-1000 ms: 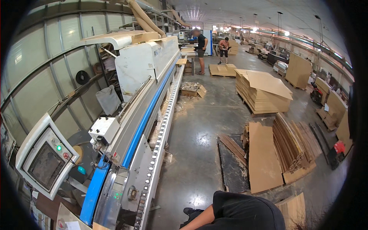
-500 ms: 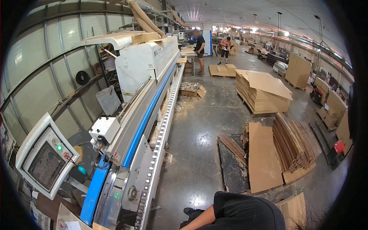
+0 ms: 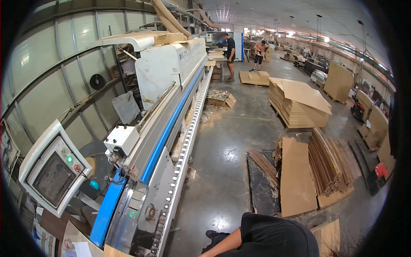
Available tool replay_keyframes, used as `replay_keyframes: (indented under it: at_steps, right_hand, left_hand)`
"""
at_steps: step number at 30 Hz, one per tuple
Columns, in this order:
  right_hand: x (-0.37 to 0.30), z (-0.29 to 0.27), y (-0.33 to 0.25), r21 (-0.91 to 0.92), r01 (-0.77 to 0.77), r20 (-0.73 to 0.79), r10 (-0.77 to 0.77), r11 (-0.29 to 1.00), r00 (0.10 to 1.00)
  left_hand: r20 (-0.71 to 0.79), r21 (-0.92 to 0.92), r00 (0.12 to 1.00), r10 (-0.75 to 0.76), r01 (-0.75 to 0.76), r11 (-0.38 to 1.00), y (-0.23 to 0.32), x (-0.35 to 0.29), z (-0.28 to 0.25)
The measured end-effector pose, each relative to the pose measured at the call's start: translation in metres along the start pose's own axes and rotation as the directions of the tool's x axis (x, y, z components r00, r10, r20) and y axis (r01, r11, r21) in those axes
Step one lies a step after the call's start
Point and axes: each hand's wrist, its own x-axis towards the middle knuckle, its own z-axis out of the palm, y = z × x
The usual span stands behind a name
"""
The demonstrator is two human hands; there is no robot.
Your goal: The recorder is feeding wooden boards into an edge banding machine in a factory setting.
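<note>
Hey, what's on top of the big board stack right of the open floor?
A loose sheet lies skewed on the stack. Whatever the sheet covers, including part of the stack's upper face, can't be seen.

The wide head view looks down and ahead along the long machine at left, from close to its near end.

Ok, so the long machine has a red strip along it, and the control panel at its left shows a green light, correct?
Not red: the head view shows a blue strip along the long machine. The control panel at its left shows a green light.
</note>
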Motion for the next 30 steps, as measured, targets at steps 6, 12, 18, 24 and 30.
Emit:
replay_keyframes:
  at_steps: [6,12,18,24,30]
  right_hand:
    - [0.002,0.003,-0.004,0.001,-0.033,0.035,0.033,0.999,0.999]
    - [0.016,0.001,0.009,-0.004,-0.057,-0.013,0.057,0.998,0.998]
    - [0.044,-0.004,0.041,-0.364,0.198,-0.063,-0.236,0.910,0.970]
    - [0.139,-0.093,0.152,0.198,-0.090,0.015,0.089,0.976,0.996]
    - [0.150,-0.119,0.192,-0.175,0.086,-0.016,-0.090,0.981,0.996]
  left_hand:
    - [-0.022,-0.015,1.000,0.017,-0.017,1.000,-0.008,-0.005,-0.007]
    - [-0.021,-0.022,1.000,0.019,-0.020,1.000,-0.008,-0.009,-0.015]
    - [-0.032,0.001,0.998,0.055,-0.055,0.999,0.002,0.006,-0.025]
    - [-0.015,0.017,0.996,0.087,-0.086,0.996,0.012,0.035,-0.022]
    - [0.018,0.009,0.996,0.087,-0.087,0.996,0.017,0.039,-0.004]
